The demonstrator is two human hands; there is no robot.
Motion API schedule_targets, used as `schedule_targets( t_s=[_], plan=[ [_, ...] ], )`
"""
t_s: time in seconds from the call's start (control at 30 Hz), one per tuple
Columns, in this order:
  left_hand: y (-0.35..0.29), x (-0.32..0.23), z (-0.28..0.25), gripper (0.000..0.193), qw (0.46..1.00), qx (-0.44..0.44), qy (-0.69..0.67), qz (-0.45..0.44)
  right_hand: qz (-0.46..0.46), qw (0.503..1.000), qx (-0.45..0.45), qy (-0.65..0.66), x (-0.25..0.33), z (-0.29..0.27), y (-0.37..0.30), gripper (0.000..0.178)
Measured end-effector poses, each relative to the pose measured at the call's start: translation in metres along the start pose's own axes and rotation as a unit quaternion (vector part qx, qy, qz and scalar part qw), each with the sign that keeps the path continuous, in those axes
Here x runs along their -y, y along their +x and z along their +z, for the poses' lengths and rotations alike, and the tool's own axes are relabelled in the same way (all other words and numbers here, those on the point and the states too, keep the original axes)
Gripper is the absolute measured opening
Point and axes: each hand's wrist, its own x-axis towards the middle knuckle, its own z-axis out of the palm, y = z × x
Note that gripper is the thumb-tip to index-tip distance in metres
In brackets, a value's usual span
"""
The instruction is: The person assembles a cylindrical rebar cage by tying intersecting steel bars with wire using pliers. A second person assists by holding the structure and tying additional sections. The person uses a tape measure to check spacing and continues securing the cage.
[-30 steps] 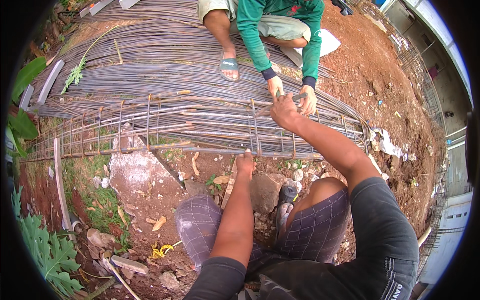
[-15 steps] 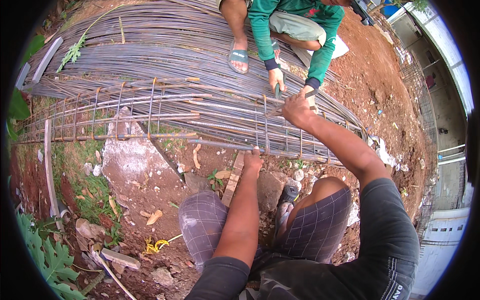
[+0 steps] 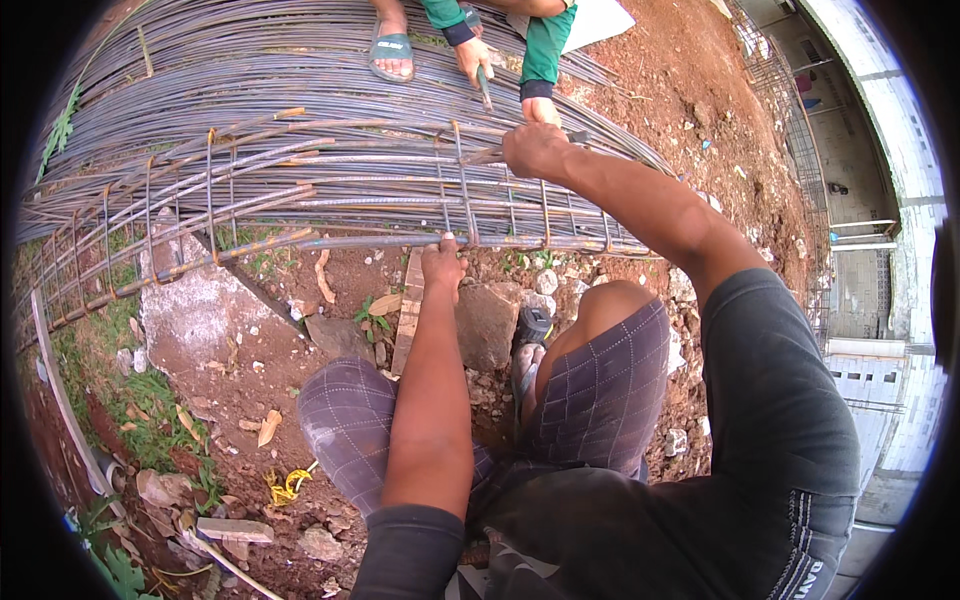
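While the left hand (image 3: 443, 262) grips the near bar of the rebar cage (image 3: 330, 190), the right hand (image 3: 535, 150) is closed on its top bar. Looks heavy, stiff, rusty-rough; I'd grab at the ties.

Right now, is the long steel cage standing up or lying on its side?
Lying down. The steel cage runs lengthwise across the bar pile and dirt, with the left hand gripping its near bar and the right hand on top.

No pkgs, labels, signs or screens visible; only small white print on dark sleeve (image 3: 815, 578), lower right.
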Motion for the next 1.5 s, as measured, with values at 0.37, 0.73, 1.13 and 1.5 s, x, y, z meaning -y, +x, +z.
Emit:
schedule_targets(
  t_s=[0.37,0.73,1.13,1.5],
  plan=[
    [-0.002,0.015,-0.002,0.042,0.997,-0.012,-0.013,0.07,0.067,0.862,0.111,0.491,0.037,0.118,-0.029,0.037],
    [0.006,0.02,-0.006,0.036,0.998,-0.05,-0.035,0.023,0.037,0.632,0.296,0.715,0.0,0.118,-0.049,0.034],
    [0.006,-0.013,-0.038,0.024,0.968,-0.019,-0.241,0.072,0.091,0.238,0.044,0.966,-0.022,0.173,-0.147,0.022],
    [-0.011,-0.004,-0.035,0.034,0.985,0.014,-0.161,0.066,-0.012,0.34,0.122,0.932,0.054,0.145,-0.096,0.012]
  ],
)
